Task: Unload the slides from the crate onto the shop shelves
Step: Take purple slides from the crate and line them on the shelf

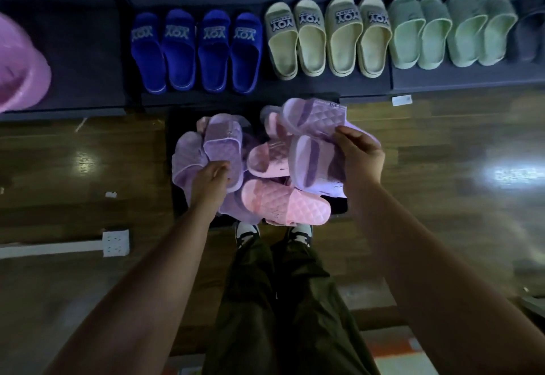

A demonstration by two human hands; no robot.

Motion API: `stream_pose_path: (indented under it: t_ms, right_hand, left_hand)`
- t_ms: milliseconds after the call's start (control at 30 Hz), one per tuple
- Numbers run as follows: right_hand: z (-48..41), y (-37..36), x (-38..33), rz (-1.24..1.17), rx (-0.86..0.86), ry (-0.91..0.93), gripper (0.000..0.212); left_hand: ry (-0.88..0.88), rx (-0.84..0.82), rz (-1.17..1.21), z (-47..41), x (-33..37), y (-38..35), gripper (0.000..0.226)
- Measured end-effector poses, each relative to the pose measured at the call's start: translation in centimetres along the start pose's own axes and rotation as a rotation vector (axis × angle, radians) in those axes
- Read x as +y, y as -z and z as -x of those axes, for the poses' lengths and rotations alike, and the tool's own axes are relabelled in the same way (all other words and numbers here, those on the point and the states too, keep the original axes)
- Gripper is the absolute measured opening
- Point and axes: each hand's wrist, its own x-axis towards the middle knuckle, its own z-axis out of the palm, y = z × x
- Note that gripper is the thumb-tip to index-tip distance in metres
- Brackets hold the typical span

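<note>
A black crate sits on the floor in front of me, piled with lilac and pink quilted slides. My left hand grips a lilac slide on the left of the pile. My right hand holds a pair of lilac slides lifted above the crate's right side. Two pink slides lie in the middle and front of the pile. The dark shelf runs across the top of the view.
On the shelf stand blue slides, cream slides, pale green slides and a dark slide at far right. A pink object sits at the shelf's left. A white power strip lies on the wooden floor.
</note>
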Motion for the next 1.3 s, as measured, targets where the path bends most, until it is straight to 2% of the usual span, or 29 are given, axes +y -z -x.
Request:
stream_pose_path:
  t_ms: [67, 100, 133, 200, 267, 300, 433, 533, 600, 667, 767, 1033, 1100, 1167, 1300]
  right_hand:
    - [-0.9, 2.0, 0.5, 0.004, 0.027, -0.008, 0.016]
    - [-1.4, 3.0, 0.8, 0.013, 0.035, -0.005, 0.014]
    - [-1.9, 3.9, 1.2, 0.017, 0.04, -0.003, 0.014]
    - [-2.8, 5.6, 2.1, 0.015, 0.058, -0.017, 0.016]
    - [-3.7, 7.1, 3.2, 0.011, 0.084, -0.043, 0.019]
    - [-4.1, 7.8, 3.8, 0.003, 0.096, -0.054, 0.019]
    - [-5.1, 10.1, 5.5, 0.0, 0.136, -0.046, 0.012]
    - [-5.7, 11.7, 7.2, 0.075, 0.178, -0.021, 0.004]
    - [-6.0, 12.3, 8.1, 0.118, 0.204, -0.026, 0.007]
    - [-5.9, 12.7, 8.9, 0.117, 0.214, -0.033, 0.006]
    - [-5.5, 12.7, 9.5, 0.071, 0.245, -0.038, 0.005]
    - [-3.5, 12.5, 7.7, -0.045, 0.3, -0.058, 0.012]
    - [-3.2, 12.6, 6.7, -0.038, 0.284, -0.054, 0.014]
    - [-3.0, 12.7, 5.6, -0.036, 0.271, -0.056, 0.015]
    - [-2.5, 12.2, 3.4, -0.043, 0.241, -0.049, 0.012]
  left_hand:
    - [-0.036, -0.009, -0.103, 0.1, 0.2, -1.7, 0.017]
    - [-0.108, -0.027, -0.23, 0.4, 0.4, -2.5, 0.02]
    - [-0.241, -0.039, -0.404, 0.7, 0.6, -3.4, 0.022]
    - [-0.635, -0.119, -0.742, 0.5, 0.5, -5.3, 0.024]
    - [-0.992, -0.31, -1.025, 0.0, 0.4, -6.9, 0.029]
    - [-1.11, -0.393, -1.139, -0.5, 0.1, -7.8, 0.033]
    - [-1.271, -0.591, -1.463, -1.8, 0.8, -10.9, 0.042]
    - [-1.235, -0.752, -1.789, -2.5, 2.0, -12.2, 0.034]
    - [-1.201, -0.767, -2.022, -2.5, 2.7, -13.2, 0.032]
    - [-1.187, -0.711, -2.142, -2.0, 3.2, -14.2, 0.031]
    - [-1.061, -0.658, -2.174, -1.0, 3.4, -15.3, 0.032]
    - [-1.188, -0.791, -1.929, -1.5, 6.1, -12.4, 0.009]
    - [-1.157, -0.774, -1.802, -1.7, 7.3, -11.2, 0.013]
    - [-1.037, -0.732, -1.606, -1.9, 8.4, -9.9, 0.014]
    - [-0.847, -0.571, -1.205, -1.6, 9.8, -7.2, 0.02]
